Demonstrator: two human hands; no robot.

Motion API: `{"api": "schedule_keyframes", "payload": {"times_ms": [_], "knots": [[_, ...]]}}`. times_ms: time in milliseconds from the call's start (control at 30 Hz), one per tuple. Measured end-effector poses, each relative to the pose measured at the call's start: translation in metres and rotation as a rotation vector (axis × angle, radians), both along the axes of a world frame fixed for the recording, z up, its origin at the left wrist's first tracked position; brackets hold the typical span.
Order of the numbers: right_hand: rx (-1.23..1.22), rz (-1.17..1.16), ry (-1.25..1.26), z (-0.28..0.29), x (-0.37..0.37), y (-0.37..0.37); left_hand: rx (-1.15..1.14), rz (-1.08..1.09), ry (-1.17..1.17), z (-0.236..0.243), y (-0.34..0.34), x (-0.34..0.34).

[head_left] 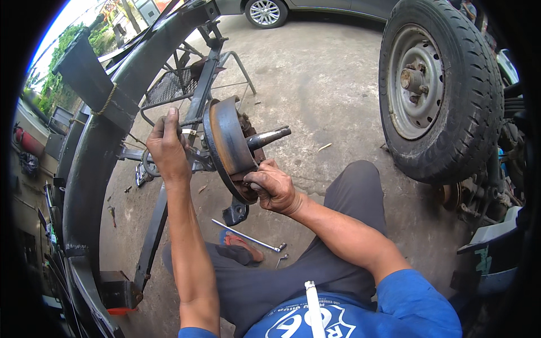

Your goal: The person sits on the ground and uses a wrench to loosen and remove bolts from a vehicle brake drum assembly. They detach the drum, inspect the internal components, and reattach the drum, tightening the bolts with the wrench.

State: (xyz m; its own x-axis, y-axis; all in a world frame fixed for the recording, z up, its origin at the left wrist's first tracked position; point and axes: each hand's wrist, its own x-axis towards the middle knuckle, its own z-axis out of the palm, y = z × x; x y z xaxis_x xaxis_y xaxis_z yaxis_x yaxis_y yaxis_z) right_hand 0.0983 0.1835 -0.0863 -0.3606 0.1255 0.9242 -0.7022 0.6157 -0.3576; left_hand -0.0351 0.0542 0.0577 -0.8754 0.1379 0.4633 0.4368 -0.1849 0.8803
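Observation:
A wheel brake assembly (pixel 231 138) with rusty, curved brake shoes is mounted on the axle in front of me. From its middle a dark metal spindle (pixel 269 137) points to the right. My left hand (pixel 169 149) is raised behind the round backing plate, thumb and fingers pressed together. A small pale metal piece (pixel 189 132) shows beside those fingers; whether they grip it is unclear. Curled closed, my right hand (pixel 273 188) presses against the lower right of the brake shoes. What its fingers pinch is hidden.
A large tyre on a steel rim (pixel 420 79) stands at right. The dark chassis frame (pixel 87 186) curves along the left. A long metal bar (pixel 248 234) and a small wrench (pixel 282 259) lie by my foot. Behind are a metal stand (pixel 169 90) and a parked car (pixel 332 8).

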Motion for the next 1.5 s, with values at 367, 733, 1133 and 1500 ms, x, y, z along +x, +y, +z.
{"api": "schedule_keyframes", "payload": {"times_ms": [367, 733, 1133, 1500], "knots": [[0.003, -0.109, -0.15, 0.017, 0.015, -0.001, -0.03, 0.01, 0.146, -0.02, -0.021, 0.024], [-0.154, -0.285, -0.58, 0.021, 0.056, 0.047, 0.026, -0.102, 0.094, -0.01, -0.005, 0.005], [-0.391, -0.477, -0.676, 0.005, 0.046, 0.044, -0.621, 0.031, 0.744, 0.002, -0.022, 0.028], [-0.677, -0.567, -0.848, 0.007, 0.049, 0.065, -0.301, -0.118, -0.555, -0.103, -0.08, 0.125]]}}
